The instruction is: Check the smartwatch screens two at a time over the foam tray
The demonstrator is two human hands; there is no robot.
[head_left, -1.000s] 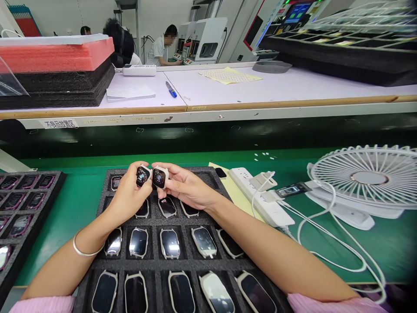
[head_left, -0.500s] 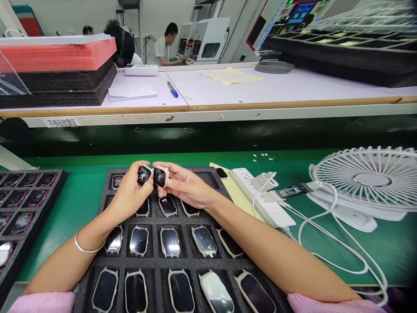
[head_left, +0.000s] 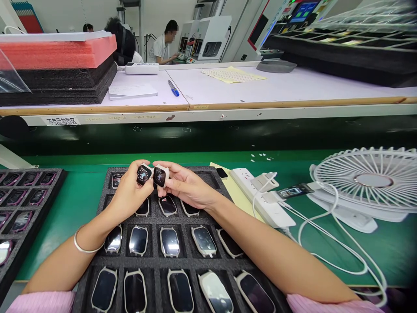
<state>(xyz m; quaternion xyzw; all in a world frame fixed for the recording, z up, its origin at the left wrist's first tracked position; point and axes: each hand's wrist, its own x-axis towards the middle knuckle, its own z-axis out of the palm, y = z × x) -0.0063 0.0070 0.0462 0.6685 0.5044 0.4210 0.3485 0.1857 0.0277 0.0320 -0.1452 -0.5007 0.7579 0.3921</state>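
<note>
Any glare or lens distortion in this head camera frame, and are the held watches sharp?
Head view: wide-angle stretching warps the white plastic desk fan at the right edge; light washes out a glossy black watch screen in the bottom foam row; the cream-cased watch and matching watch held at centre look sharp, without visible blur.

Head-mounted view from just behind the black foam tray (head_left: 202, 174), angled forward and down, close above it, reaching past it to the far bench (head_left: 260, 87).

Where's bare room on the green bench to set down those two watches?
A strip of green bench mat lies between the left foam tray and the centre foam tray. Crowded: the centre tray's watches, and the power strip with its white cables.
</note>
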